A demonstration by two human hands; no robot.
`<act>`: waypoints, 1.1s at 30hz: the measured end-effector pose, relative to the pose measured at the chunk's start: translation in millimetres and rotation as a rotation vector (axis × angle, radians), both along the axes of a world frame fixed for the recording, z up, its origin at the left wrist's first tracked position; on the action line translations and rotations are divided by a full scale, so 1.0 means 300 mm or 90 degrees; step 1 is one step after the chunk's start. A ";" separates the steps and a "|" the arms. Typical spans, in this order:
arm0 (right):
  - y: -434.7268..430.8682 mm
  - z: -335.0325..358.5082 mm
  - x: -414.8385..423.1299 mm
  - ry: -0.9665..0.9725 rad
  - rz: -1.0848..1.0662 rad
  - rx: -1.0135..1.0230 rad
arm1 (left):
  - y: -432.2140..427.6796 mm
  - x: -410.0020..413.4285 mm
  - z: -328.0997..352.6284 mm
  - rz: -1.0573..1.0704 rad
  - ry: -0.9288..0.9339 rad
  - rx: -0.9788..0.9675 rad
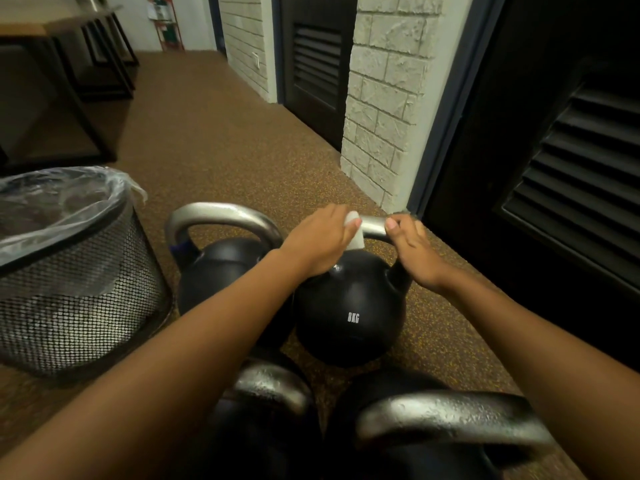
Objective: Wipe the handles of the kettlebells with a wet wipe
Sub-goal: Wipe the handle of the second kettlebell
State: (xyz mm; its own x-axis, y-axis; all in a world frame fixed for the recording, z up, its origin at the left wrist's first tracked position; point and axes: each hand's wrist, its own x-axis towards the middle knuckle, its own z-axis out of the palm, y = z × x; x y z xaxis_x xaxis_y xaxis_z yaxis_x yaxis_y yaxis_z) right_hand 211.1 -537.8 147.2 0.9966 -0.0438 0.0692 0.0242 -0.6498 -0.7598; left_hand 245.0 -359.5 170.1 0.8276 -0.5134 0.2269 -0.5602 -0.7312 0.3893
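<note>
Several black kettlebells with silver handles stand on the floor. The one marked 8KG (349, 317) is in the middle. My left hand (320, 242) presses a white wet wipe (356, 233) around the left part of its silver handle (374, 226). My right hand (414, 249) grips the right end of the same handle. A second kettlebell (221, 261) stands to the left with its handle (221, 216) bare. Two more kettlebell handles, one (273, 386) and another (450, 419), sit close to me at the bottom.
A black mesh waste bin (79, 299) with a clear plastic liner stands at the left. A white brick pillar (384, 109) and dark louvred doors (568, 168) run along the right. A dark table frame (69, 81) is at the far left on the speckled brown floor.
</note>
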 end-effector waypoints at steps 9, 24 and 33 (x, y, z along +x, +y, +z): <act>-0.004 -0.004 0.006 -0.004 0.005 -0.007 | 0.099 -0.002 0.030 0.030 -0.010 0.058; -0.007 -0.007 0.006 0.002 0.008 -0.014 | 0.030 -0.027 0.013 0.173 -0.113 0.108; 0.000 -0.007 0.006 -0.009 -0.002 -0.011 | -0.014 -0.016 0.023 0.138 -0.205 0.182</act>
State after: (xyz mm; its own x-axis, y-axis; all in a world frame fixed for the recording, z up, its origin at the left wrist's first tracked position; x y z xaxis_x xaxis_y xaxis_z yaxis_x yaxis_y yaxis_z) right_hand 213.0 -537.9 145.0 0.9954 -0.0452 0.0843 0.0333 -0.6628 -0.7480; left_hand 240.1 -363.7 176.9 0.8330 -0.4162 0.3646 -0.4423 -0.8968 -0.0133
